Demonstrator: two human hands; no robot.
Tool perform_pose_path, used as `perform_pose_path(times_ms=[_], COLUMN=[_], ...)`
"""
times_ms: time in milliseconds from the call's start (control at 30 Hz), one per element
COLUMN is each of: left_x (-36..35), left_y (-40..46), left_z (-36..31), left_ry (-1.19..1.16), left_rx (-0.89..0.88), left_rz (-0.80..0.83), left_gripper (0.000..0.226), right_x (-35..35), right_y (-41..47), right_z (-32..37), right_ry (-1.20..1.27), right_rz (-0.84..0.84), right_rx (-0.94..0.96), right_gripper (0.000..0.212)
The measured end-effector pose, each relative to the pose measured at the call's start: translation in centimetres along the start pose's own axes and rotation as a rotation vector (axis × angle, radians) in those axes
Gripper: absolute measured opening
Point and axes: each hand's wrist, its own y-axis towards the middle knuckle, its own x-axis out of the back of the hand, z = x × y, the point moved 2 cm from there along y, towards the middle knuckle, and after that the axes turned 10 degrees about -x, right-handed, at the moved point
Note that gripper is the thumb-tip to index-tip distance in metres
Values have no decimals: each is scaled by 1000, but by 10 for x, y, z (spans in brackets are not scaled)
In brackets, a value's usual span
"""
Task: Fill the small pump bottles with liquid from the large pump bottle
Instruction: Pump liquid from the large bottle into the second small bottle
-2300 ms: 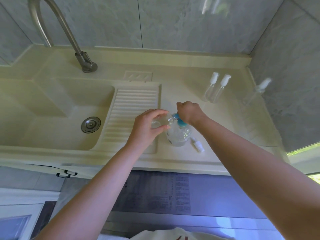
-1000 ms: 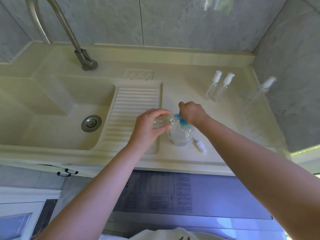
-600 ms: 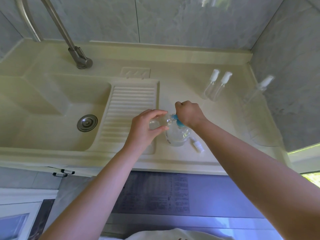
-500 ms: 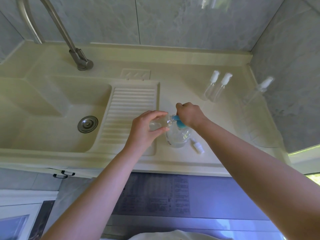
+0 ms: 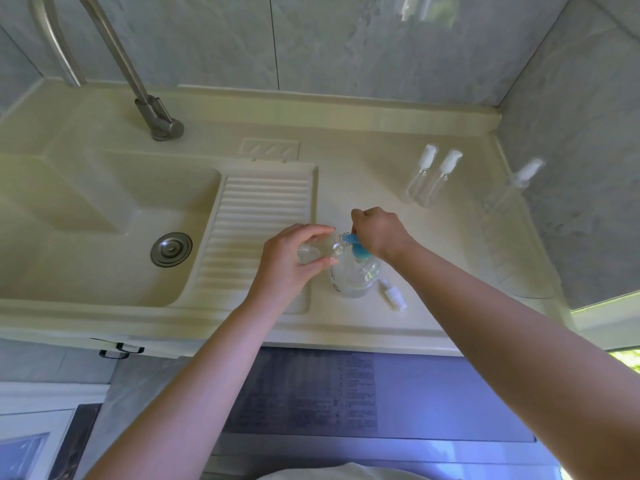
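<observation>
The large clear pump bottle (image 5: 353,277) with a blue pump head stands on the cream counter near its front edge. My right hand (image 5: 379,232) is curled over the blue pump head (image 5: 356,245). My left hand (image 5: 289,261) grips a small clear bottle (image 5: 317,249), open-topped and tilted, with its mouth at the blue spout. The small bottle's white pump cap (image 5: 393,294) lies on the counter just right of the large bottle. Two capped small bottles (image 5: 431,176) stand side by side at the back right.
A third capped small bottle (image 5: 512,188) stands beside the right wall. The sink basin (image 5: 104,230) with its drain and ribbed washboard (image 5: 256,223) lies to the left. A metal faucet (image 5: 152,109) rises at the back left. The counter's front edge (image 5: 311,336) runs below my hands.
Both hands stay at the large bottle with the small bottle held at the spout. Only the camera view has shifted slightly.
</observation>
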Motion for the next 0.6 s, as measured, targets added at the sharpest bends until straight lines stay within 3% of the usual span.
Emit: perform_pose_path(times_ms=[133, 267, 400, 600], left_x=[2, 1, -1, 2], left_y=[1, 1, -1, 2], left_z=[-3, -3, 0, -2], left_ry=[-11, -18, -21, -21], left_rx=[-2, -7, 3, -6], left_rz=[-9, -19, -22, -7], left_gripper=[47, 46, 46, 47], right_x=[5, 2, -5, 2], right_y=[0, -2, -2, -11], right_z=[0, 0, -2, 1], right_ry=[13, 17, -12, -6], right_rz=[45, 15, -37, -8], right_rx=[-3, 3, 3, -9], right_gripper=[40, 36, 19, 31])
